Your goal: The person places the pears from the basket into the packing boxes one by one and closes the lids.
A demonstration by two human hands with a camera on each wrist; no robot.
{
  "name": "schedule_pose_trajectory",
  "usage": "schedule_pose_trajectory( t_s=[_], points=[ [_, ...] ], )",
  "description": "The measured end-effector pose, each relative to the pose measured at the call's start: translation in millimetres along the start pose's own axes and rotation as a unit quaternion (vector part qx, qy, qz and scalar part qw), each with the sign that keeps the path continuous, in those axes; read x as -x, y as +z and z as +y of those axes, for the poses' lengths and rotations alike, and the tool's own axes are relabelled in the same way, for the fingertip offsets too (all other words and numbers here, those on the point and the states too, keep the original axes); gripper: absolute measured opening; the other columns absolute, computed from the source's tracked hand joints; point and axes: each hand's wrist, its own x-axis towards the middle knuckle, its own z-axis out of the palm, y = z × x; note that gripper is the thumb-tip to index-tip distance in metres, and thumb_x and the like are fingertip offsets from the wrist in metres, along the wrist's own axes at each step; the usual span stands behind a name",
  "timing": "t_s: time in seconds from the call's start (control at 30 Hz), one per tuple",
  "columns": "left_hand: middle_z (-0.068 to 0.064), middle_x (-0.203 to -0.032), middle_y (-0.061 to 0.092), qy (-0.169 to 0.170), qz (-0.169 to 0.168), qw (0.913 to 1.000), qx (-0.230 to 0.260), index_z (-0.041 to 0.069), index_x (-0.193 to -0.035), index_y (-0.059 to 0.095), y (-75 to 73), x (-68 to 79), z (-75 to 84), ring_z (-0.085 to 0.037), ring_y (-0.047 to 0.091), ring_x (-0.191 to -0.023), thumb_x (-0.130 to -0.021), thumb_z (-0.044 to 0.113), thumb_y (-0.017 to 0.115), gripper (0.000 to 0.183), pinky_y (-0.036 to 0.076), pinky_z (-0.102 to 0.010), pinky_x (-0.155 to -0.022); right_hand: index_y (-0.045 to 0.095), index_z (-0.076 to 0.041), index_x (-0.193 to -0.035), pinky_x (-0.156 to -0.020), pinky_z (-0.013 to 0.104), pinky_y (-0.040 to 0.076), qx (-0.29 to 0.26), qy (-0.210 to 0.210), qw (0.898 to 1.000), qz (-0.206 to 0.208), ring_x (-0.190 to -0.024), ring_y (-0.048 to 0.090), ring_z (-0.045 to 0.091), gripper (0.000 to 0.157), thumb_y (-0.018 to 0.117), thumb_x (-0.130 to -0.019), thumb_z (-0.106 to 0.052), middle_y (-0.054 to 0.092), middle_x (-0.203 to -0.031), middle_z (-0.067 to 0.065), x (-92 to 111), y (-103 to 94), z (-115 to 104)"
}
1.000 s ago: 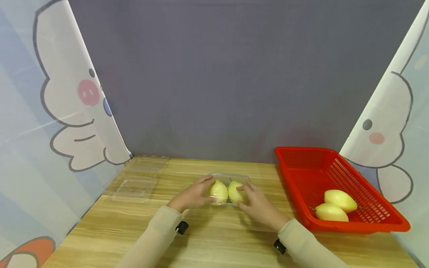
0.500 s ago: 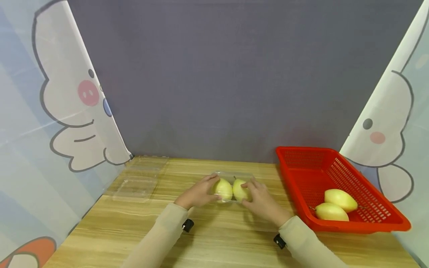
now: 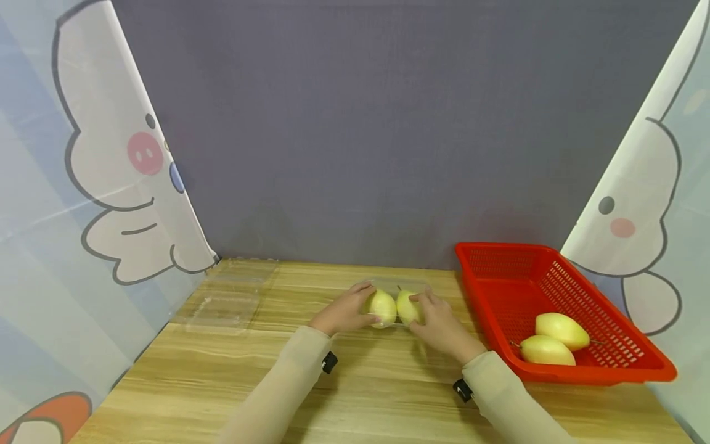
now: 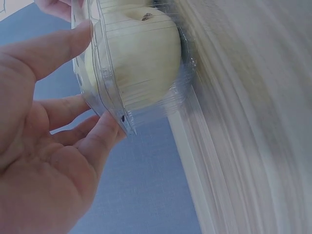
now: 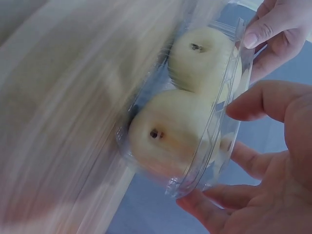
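Two pale yellow pears [image 3: 383, 308] sit side by side in a clear plastic clamshell box [image 5: 222, 97] at mid table. My left hand [image 3: 345, 311] grips the box's left end, the thumb on the near side and the fingers at the far side. At the opposite end my right hand [image 3: 440, 324] grips it the same way. In the left wrist view, thumb and fingertips pinch the rim beside one pear [image 4: 141, 53]. Both pears' blossom ends face the right wrist camera. The box is low over the wooden tabletop, its underside hidden in the head view.
On the right stands a red plastic basket [image 3: 599, 374] holding two more pears [image 3: 563, 331]. Clear plastic packaging [image 3: 222, 311] lies at the back left of the wooden table [image 3: 183, 394]. A grey cloth [image 3: 355, 135] closes off the back, with cartoon-printed curtains [image 3: 127, 185] at the sides.
Both hands have shifted the box with its two pears to the right and slightly away from me. The red basket and the packaging at the left stay where they were.
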Motion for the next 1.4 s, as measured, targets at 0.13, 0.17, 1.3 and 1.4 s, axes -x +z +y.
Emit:
schedule_pose_trajectory(
  t_s=[0.13,0.17,1.3,1.4],
  points=[
    [-0.017,-0.162,0.025,-0.007,-0.005,1.0000,-0.001,-0.003,-0.151,0.038,2.6,-5.5,3.0,-0.033,0.026,-0.147,-0.096,0.032,0.071,0.074,0.030,-0.045,-0.117,0.055,0.003,-0.134,-0.103,0.071,0.035,0.003,0.012,1.000,0.003,-0.131,0.034,0.062,0.051,0.070,-0.088,-0.015,0.028,-0.149,0.042,-2,0.2,3],
    [-0.017,-0.162,0.024,-0.009,-0.006,0.9999,-0.001,-0.003,-0.152,0.037,2.9,-6.5,3.7,-0.033,0.025,-0.147,-0.096,0.032,0.071,0.074,0.030,-0.046,-0.117,0.055,0.003,-0.133,-0.102,0.071,0.036,0.005,0.014,1.000,0.004,-0.131,0.035,0.062,0.051,0.070,-0.088,-0.015,0.027,-0.149,0.042,-2,0.6,4],
    [-0.019,-0.159,0.029,-0.028,0.033,0.9990,0.013,0.000,-0.150,0.041,15.1,-59.4,2.9,-0.034,0.031,-0.145,-0.095,0.030,0.072,0.070,0.032,-0.047,-0.116,0.050,-0.003,-0.136,-0.096,0.065,0.041,0.065,0.098,0.993,0.030,-0.123,0.039,0.052,0.053,0.064,-0.089,-0.024,0.031,-0.155,0.030,-36,-0.5,23],
    [-0.017,-0.161,0.028,-0.032,0.033,0.9988,0.015,0.002,-0.152,0.040,16.0,-62.2,0.8,-0.031,0.029,-0.146,-0.096,0.031,0.071,0.070,0.031,-0.044,-0.117,0.048,-0.004,-0.139,-0.103,0.065,0.036,0.077,0.098,0.992,0.030,-0.125,0.038,0.053,0.056,0.063,-0.090,-0.025,0.029,-0.156,0.029,-39,1.6,26]
  ],
)
